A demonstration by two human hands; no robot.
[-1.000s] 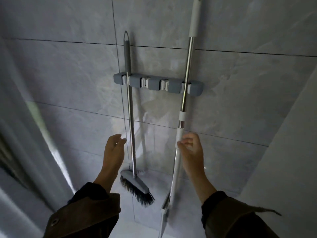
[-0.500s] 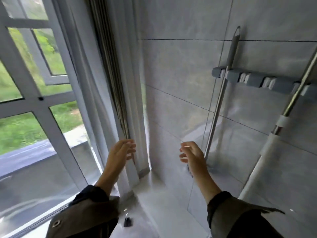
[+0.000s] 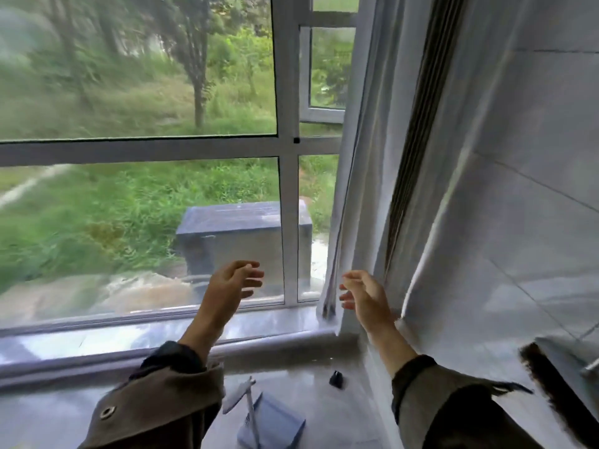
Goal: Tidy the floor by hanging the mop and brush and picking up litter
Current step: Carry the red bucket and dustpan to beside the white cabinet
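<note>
Item: litter, floor level, under the window.
- Flat blue-grey rectangular card or packet (image 3: 275, 422) on the pale glossy tiled floor (image 3: 324, 416), bottom centre, one corner toward the wall; a thin pale stick-like piece (image 3: 251, 416) lies over it, long axis running from the bottom edge up toward the sill, tilted slightly left. A whitish leaf-shaped scrap (image 3: 238, 395) touches its upper end.
- Small black faceted object (image 3: 336, 379), apart to the right, near the foot of the white pleated curtain (image 3: 366, 157).
- Dark bristle edge of a brush head (image 3: 547, 384) at lower right, partly cut off; whether it hangs cannot be told. The mop is not in view.

Hands: left hand (image 3: 231, 283) raised before the white-framed window (image 3: 288, 150), fingers spread, holding nothing. Right hand (image 3: 364, 294) beside the curtain edge, fingers loosely parted, likewise empty; contact with the cloth cannot be told.

Status (judged): litter untouched on the floor; picking up remains. Hanging step not verifiable here.

Surround: grey stone sill (image 3: 129, 338); grey tiled wall (image 3: 534, 157).
</note>
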